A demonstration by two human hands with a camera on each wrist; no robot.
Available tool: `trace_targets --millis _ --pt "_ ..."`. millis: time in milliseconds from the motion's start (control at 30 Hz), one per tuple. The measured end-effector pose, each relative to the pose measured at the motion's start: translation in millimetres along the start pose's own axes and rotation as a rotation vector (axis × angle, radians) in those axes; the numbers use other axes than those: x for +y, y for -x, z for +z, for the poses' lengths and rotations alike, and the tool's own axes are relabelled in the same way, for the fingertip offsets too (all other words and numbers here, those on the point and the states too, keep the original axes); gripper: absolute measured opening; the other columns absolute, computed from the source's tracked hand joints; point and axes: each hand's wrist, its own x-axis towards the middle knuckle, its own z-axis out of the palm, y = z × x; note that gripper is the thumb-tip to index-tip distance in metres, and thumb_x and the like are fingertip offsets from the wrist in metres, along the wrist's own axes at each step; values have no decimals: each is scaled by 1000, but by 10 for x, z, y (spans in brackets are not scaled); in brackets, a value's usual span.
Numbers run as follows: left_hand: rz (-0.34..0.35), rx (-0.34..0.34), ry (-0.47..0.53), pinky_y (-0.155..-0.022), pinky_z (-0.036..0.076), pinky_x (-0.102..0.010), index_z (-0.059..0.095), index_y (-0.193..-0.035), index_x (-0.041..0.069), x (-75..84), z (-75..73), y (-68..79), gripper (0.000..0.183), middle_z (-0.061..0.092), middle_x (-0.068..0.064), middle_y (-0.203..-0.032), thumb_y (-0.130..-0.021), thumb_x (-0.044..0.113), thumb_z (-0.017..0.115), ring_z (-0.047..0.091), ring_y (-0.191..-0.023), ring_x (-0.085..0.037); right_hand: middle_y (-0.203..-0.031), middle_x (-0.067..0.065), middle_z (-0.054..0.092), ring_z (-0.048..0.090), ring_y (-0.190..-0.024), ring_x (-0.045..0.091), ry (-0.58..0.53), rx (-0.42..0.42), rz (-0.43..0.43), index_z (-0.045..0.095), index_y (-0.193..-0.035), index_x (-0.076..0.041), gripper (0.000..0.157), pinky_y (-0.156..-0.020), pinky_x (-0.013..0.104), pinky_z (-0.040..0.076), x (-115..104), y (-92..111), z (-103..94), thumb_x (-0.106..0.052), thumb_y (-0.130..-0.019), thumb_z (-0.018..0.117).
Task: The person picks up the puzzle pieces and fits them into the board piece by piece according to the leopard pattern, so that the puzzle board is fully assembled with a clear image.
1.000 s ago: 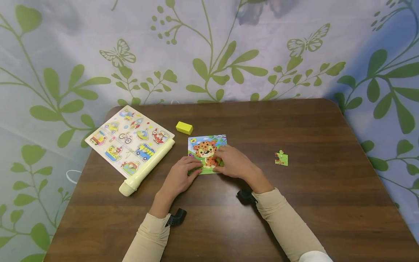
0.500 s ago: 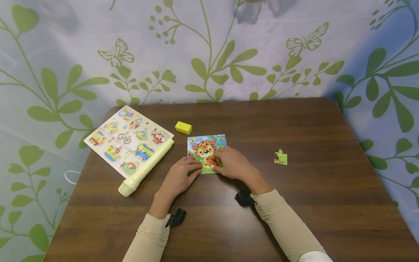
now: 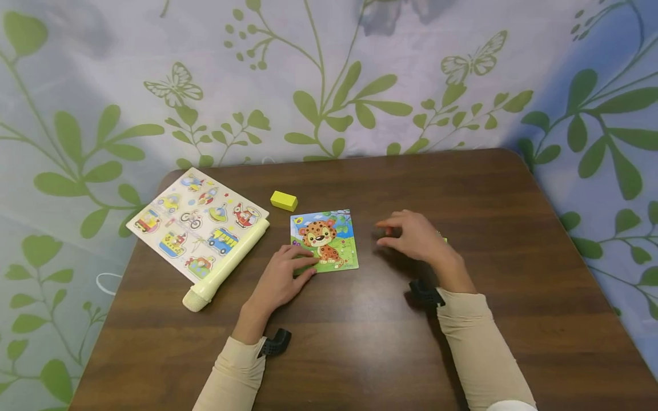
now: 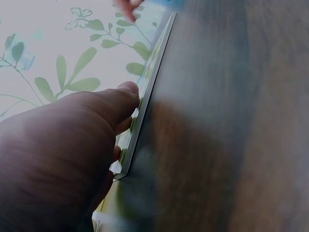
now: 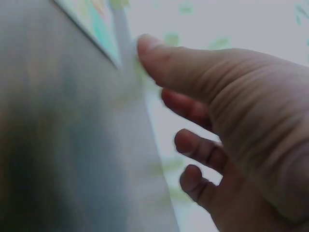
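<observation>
A leopard jigsaw puzzle (image 3: 329, 234) lies flat on the brown table (image 3: 329, 342) in the head view. My left hand (image 3: 280, 274) rests on its lower left corner with relaxed fingers. In the left wrist view the thumb (image 4: 128, 89) is right at the puzzle's edge (image 4: 149, 82). To the right of the puzzle, my right hand (image 3: 416, 237) hovers over the table. Its fingers are loosely bent and apart, with nothing between them, as the right wrist view also shows. Behind this hand a loose puzzle piece (image 3: 445, 240) is mostly hidden, just a green bit showing.
At the left lies a board of vehicle pictures (image 3: 192, 228), with a cream toy microphone (image 3: 226, 265) along its right edge. A yellow block (image 3: 284, 201) sits beyond the puzzle. A patterned cloth (image 3: 329, 74) hangs behind the table's far edge.
My right hand has left the puzzle and moved right, uncovering the picture's right side and covering most of the loose piece. My left hand stays on the puzzle's corner.
</observation>
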Motion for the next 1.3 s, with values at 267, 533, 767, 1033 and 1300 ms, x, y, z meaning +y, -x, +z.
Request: trace_targets --millis 267,533,767,1033,1300 --pt "-29 11 55 -106 46 -47 80 -114 20 -12 10 5 20 70 1 -122 -96 24 72 56 -120 -24 -108 12 62 56 -96 28 29 -30 244 60 -141 -7 75 -84 47 49 718 592 -404 -47 -83 83" --pt "-62 3 85 -106 46 -48 79 -115 20 -36 10 20 20 70 2 -122 -98 26 71 56 -122 -23 -96 4 61 51 -85 22 72 -14 261 71 -125 -7 55 -75 37 41 878 776 -393 -41 -84 84" --pt "-66 -1 84 -107 45 -47 79 -115 20 -42 13 -2 20 70 2 -123 -98 25 70 56 -121 -24 -87 0 61 52 -81 18 60 67 195 77 -104 -13 30 -74 35 42 892 763 -250 -37 -87 81" --pt "-44 17 89 -106 46 -48 80 -112 19 -37 10 -17 18 71 2 -120 -98 23 70 56 -120 -24 -100 5 64 54 -89 22 18 38 249 74 -115 -11 52 -79 38 44 820 732 -205 -52 -84 81" --pt "-70 -2 103 -108 44 -47 80 -113 19 -36 0 -14 19 70 2 -121 -99 25 69 55 -122 -24 -106 10 63 58 -93 25 64 -8 203 67 -130 -3 76 -86 48 50 703 624 -135 -55 -78 84"
